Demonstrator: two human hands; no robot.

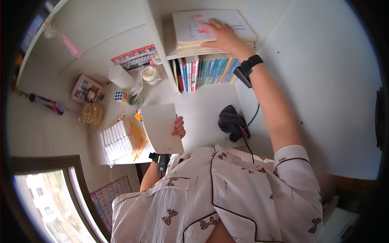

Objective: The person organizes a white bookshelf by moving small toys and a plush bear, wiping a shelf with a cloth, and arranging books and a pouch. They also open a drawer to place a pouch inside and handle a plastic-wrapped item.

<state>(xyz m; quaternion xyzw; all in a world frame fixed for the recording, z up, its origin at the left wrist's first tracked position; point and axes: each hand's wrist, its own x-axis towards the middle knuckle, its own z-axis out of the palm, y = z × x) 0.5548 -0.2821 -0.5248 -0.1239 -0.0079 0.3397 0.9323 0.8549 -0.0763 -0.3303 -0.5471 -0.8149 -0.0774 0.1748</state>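
My left hand (179,126) grips a pale book or booklet (161,129) by its right edge, holding it in front of my body above the white desk. Most of that hand is hidden behind it. My right hand (223,35) reaches up to the shelf, its fingers spread over a stack of white paper-covered books (188,22) with red writing on the top cover. The hand seems to rest on this cover, holding nothing. Below the stack, thin books (217,70) stand upright in the lower compartment.
On the desk (209,103) are a dark cloth bundle (231,121) with a cable and a pack of white tissues (118,138). A Rubik's cube (121,96), glass jar (151,75), white container (120,76) and framed picture (86,89) stand farther left. A window (48,200) is at lower left.
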